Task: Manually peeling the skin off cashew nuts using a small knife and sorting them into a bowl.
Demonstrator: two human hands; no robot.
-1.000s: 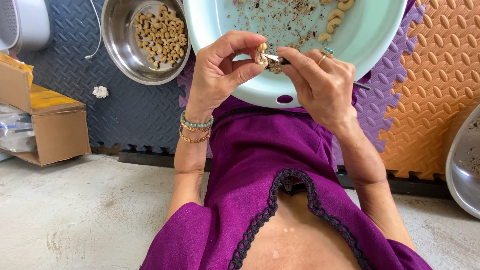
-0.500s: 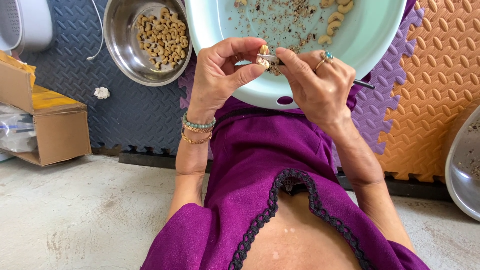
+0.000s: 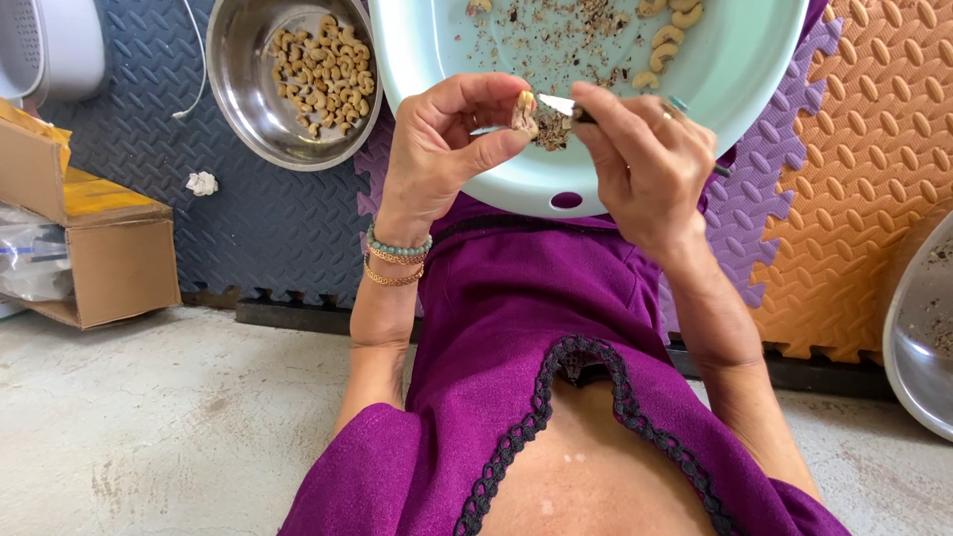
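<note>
My left hand (image 3: 442, 149) pinches a cashew nut (image 3: 523, 111) with brown skin on it between thumb and fingers, over the near rim of a pale green plastic basin (image 3: 740, 69). My right hand (image 3: 650, 164) grips a small knife (image 3: 562, 106), whose blade tip rests against the nut. Its dark handle end sticks out to the right of the hand. Inside the basin lie brown skin flakes and a few cashews (image 3: 663, 38). The basin rests on my lap, on a purple garment.
A steel bowl (image 3: 238, 99) with several peeled cashews stands at the upper left on dark foam mats. A cardboard box (image 3: 94, 253) sits at the left. Another steel bowl (image 3: 918, 328) shows at the right edge on orange mats. Concrete floor lies below.
My right hand has rotated and shifted slightly right, drawing the knife blade across the nut. The left hand has kept its hold on the nut, almost still.
</note>
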